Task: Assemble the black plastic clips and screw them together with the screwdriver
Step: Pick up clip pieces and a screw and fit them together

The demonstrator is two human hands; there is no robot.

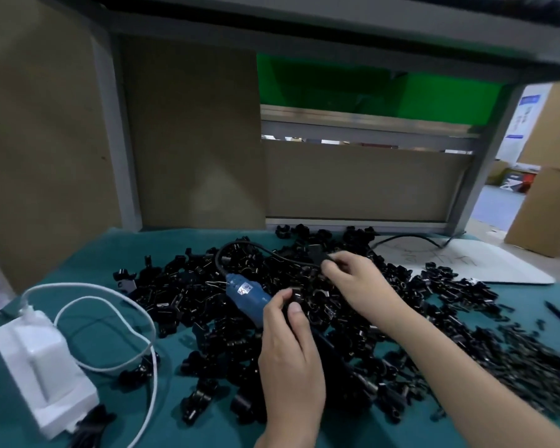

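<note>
A big heap of black plastic clips (pixel 207 305) covers the middle of the green mat (pixel 117 253). On the heap lies a blue electric screwdriver (pixel 244 294) with a black cable looping behind it. My left hand (pixel 288 350) pinches a black clip (pixel 295 294) between thumb and fingers, right beside the screwdriver's near end. My right hand (pixel 356 282) reaches over the heap and pinches another black clip (pixel 328 258) at its fingertips, where the cable passes. The two held clips are apart.
A white power adapter (pixel 42 373) with a white cord (pixel 110 318) sits at the near left. A white sheet (pixel 485 263) lies at the back right, loose black parts (pixel 530 360) spread to the right. Cardboard panels and a grey frame wall off the back.
</note>
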